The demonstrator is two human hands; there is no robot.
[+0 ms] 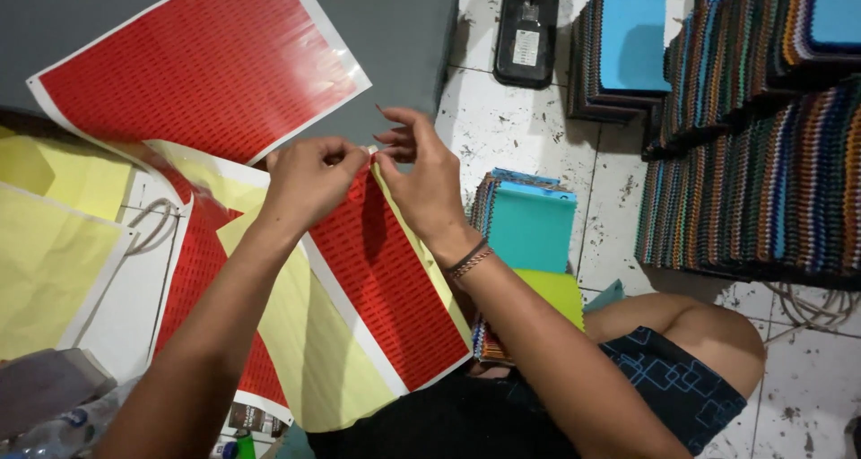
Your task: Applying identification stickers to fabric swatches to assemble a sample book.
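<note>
Both hands meet at the top corner of a red sticker sheet (386,289) held over the lap; the left hand (309,181) pinches the corner between thumb and forefinger, fingers narrow and closed on the sheet; the right hand (421,186) grips the same corner from the other side, thumb and forefinger closed on the edge, remaining fingers fanned upward and free. The sheet hangs diagonally from that corner down toward the knees; its yellow backing (314,351) shows below and along the right edge, partly parted from the red face.

Risk, as a judgement: the red layer is thin and glossy; an uneven pull at the corner could tear it or crease it; a slack hold could let the adhesive face fold onto itself; the pinch area is small, so a slip is likely if either hand loosens.

Materials: the red face is smooth film printed with rows of small dark marks, white-bordered; the backing is matte yellow paper. A second red sheet (202,64) lies flat on the grey surface (404,29). Stacked fabric swatch books (529,226), teal-covered with striped edges, stand beside the right wrist on the speckled tile floor (520,118).
</note>
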